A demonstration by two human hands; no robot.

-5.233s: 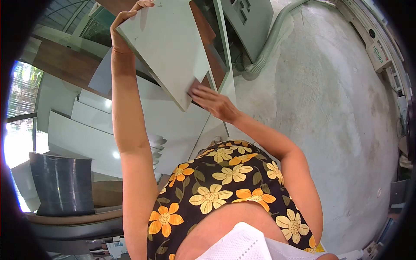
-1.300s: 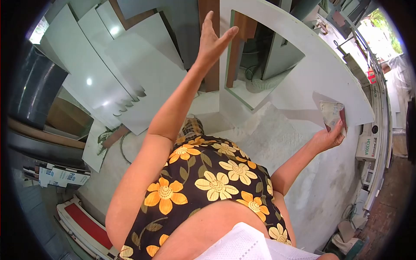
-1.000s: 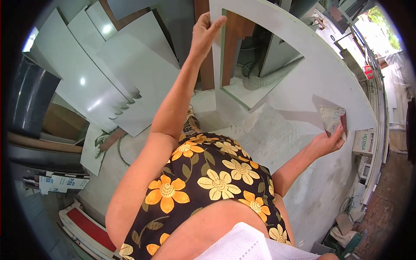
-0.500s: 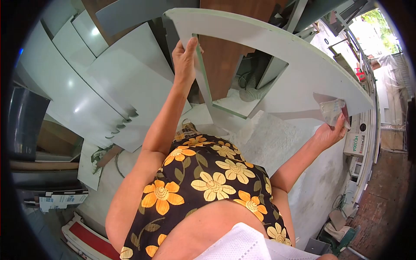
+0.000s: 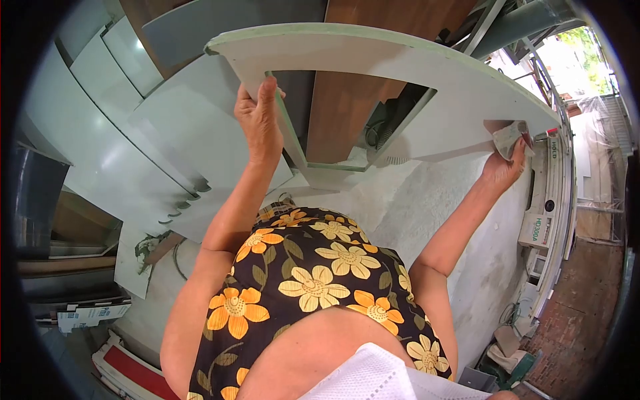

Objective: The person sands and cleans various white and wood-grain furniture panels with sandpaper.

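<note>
A large white panel (image 5: 460, 100) with a curved, pale green upper edge and a four-sided cutout is held up in front of me. My left hand (image 5: 261, 127) is closed round the narrow strip left of the cutout, thumb over the near face. My right hand (image 5: 505, 167) is closed on a folded sheet that looks like sandpaper (image 5: 508, 138), with a pale printed back and a reddish-brown part showing. That sheet is at the panel's right end; whether the right fingers also touch the panel is hidden.
Several glossy pale panels (image 5: 93, 127) lean at the left. Brown boards (image 5: 343, 113) and a ribbed hose stand behind the cutout. A box marked HD300A (image 5: 535, 230) lies along the right side, and a brick floor (image 5: 567, 313) lies beyond. White dust covers the floor ahead.
The panel has shifted left, its left end dropping and its right end rising. My left hand moved left and down with it; my right hand moved up and slightly left with the sheet.
</note>
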